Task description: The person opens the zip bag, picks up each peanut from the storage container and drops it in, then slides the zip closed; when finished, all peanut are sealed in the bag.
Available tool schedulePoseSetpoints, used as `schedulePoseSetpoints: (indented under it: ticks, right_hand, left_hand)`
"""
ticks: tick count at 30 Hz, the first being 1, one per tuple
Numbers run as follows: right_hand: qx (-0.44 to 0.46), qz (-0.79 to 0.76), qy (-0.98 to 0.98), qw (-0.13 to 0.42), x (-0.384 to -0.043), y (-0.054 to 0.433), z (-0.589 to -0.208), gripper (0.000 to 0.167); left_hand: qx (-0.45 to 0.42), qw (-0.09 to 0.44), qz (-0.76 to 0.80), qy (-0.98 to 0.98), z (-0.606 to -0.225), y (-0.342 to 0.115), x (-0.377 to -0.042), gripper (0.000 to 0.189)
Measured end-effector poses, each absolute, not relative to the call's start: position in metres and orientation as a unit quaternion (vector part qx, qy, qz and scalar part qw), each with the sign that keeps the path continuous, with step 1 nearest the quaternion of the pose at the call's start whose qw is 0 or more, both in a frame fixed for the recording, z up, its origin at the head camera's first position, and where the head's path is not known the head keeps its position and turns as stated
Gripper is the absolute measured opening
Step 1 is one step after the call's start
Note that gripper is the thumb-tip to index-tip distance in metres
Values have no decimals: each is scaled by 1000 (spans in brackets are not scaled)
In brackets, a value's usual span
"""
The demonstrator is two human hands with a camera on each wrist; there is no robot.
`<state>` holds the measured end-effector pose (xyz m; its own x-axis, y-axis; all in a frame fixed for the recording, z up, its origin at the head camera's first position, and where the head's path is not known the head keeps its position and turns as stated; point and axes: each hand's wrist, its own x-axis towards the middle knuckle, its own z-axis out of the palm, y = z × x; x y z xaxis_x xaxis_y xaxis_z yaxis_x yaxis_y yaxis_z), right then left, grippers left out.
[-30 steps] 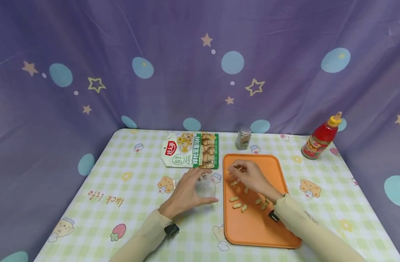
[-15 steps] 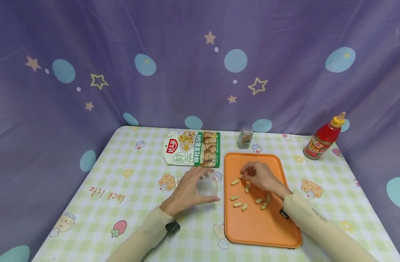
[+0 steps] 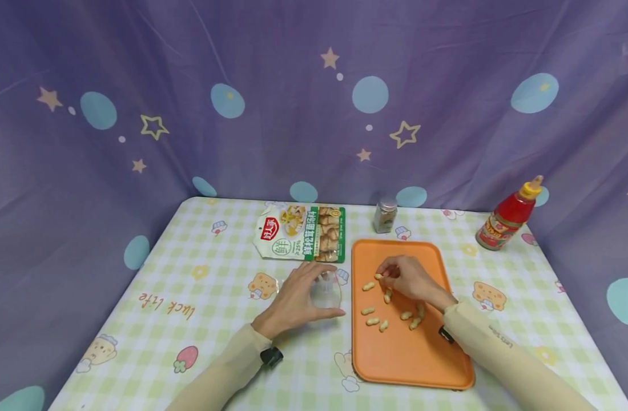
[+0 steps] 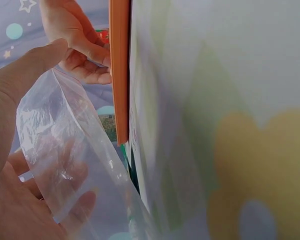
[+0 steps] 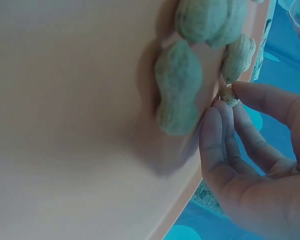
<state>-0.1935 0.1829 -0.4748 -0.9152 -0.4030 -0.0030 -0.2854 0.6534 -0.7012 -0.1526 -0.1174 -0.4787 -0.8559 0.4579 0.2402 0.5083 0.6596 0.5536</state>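
My left hand [image 3: 293,297], thumb and fingers spread wide, holds a clear plastic bag [image 4: 72,130] on the table left of the tray. The thumb lies along the bag's rim, and the other fingers show through the film. Over the upper part of the orange tray [image 3: 411,365], my right hand [image 3: 409,278] pinches a peanut [image 5: 229,96] between thumb and fingertips. Several more unshelled peanuts [image 3: 373,321] lie scattered on the tray below and left of that hand. In the right wrist view one peanut [image 5: 178,90] lies close beside the fingers.
Behind the bag lies a printed food pouch [image 3: 301,234]. A small spice jar [image 3: 385,216] stands beyond the tray's far edge, and a red sauce bottle [image 3: 509,217] stands at the back right. A purple curtain [image 3: 273,154] hangs behind the checked tablecloth [image 3: 226,319].
My right hand has shifted right from the tray's left edge and now pinches a peanut, staying nearly still over the last half second. The left hand keeps its hold on the bag.
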Motion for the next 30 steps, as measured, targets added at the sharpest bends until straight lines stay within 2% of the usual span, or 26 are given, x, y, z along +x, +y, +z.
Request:
schedulePoseSetpoints:
  ticks: [11,20,30]
  right_hand:
    - [-176,-393,900,70,-190,167,-465,9]
    - [-240,-411,878,49,-173,140,-455,10]
    - [-263,-430,860,82,-161,113,-449,12]
  left_hand:
    - [-260,48,-310,-913,-475,-117,-155,87]
    - [-256,38,-310,-915,-474,-115,-156,89]
    - [-261,42,-320,-910,-474,-111,-154,89]
